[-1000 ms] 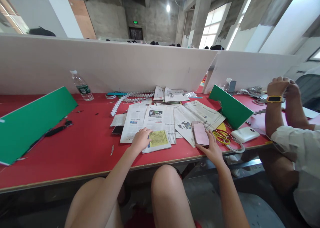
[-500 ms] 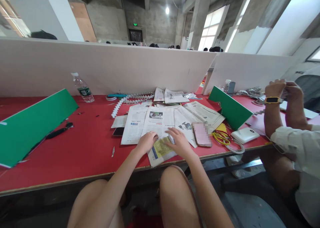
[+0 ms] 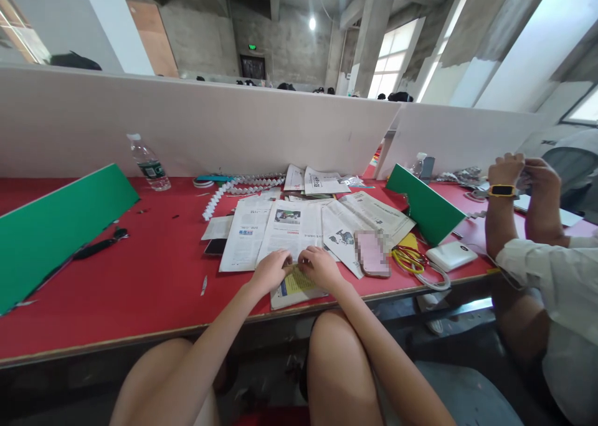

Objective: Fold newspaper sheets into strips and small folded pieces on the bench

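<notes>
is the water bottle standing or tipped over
Standing: the water bottle rests on its base on the red table, cap on top.

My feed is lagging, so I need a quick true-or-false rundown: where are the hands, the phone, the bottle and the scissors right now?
1. The left hand and right hand both rest on the folded newspaper piece at the front edge of the red table. True.
2. The right hand holds the phone. False: the pink phone lies on the spread newspapers, apart from that hand.
3. The bottle lies on its side. False: the water bottle stands upright by the white divider.
4. The yellow-handled scissors lie just right of the phone. True.
5. A co-worker's raised wrist bears a yellow band. True.
</notes>
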Tool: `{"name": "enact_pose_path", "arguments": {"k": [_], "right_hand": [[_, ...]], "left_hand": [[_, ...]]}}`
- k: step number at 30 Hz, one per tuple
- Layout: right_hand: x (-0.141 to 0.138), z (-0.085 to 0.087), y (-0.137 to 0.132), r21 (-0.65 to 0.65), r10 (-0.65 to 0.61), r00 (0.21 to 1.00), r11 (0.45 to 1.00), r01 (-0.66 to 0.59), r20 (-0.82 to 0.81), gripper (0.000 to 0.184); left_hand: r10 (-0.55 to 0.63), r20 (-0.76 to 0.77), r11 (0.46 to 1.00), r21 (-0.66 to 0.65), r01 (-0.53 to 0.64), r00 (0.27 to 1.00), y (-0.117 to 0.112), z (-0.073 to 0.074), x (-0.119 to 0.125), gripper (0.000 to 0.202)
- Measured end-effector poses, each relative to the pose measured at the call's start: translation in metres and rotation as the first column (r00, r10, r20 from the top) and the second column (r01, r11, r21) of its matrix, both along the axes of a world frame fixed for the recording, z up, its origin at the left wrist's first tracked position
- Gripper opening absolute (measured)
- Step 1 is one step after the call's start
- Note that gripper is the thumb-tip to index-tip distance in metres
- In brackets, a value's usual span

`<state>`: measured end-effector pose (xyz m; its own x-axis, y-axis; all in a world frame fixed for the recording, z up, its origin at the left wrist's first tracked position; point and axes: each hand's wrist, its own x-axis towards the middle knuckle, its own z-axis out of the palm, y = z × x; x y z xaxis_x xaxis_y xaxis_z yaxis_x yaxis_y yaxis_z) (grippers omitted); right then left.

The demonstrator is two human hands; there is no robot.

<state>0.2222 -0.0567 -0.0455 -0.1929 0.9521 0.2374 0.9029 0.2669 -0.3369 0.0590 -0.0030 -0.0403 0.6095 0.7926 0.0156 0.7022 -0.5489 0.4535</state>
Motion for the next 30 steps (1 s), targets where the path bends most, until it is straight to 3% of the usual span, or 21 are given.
{"name": "enact_pose_path", "arguments": {"k": [10, 20, 27, 30], "right_hand": [[-0.003, -0.01, -0.001, 0.123, -0.015, 0.975, 0.991, 0.043, -0.22, 0.009], [0.0, -0.013, -0.008, 0.212, -0.036, 0.95, 0.972, 0.105, -0.309, 0.018], [0.007, -0.014, -0.007, 0.201, -0.095, 0.883, 0.957, 0.208, -0.46, 0.018], [0.009, -0.014, -0.008, 0.202, -0.108, 0.853, 0.949, 0.241, -0.51, 0.019]], "left_hand": [[-0.037, 0.095, 0.996, 0.084, 0.029, 0.995, -0.003, 0.002, 0.008, 0.022], [-0.01, 0.09, 1.0, 0.029, 0.008, 0.996, 0.006, 0.017, -0.002, 0.026], [0.149, 0.056, 0.986, 0.059, -0.153, 0.987, 0.02, 0.028, -0.028, 0.025], [0.241, 0.125, 0.968, 0.042, -0.247, 0.963, 0.027, 0.028, -0.038, 0.028]]}}
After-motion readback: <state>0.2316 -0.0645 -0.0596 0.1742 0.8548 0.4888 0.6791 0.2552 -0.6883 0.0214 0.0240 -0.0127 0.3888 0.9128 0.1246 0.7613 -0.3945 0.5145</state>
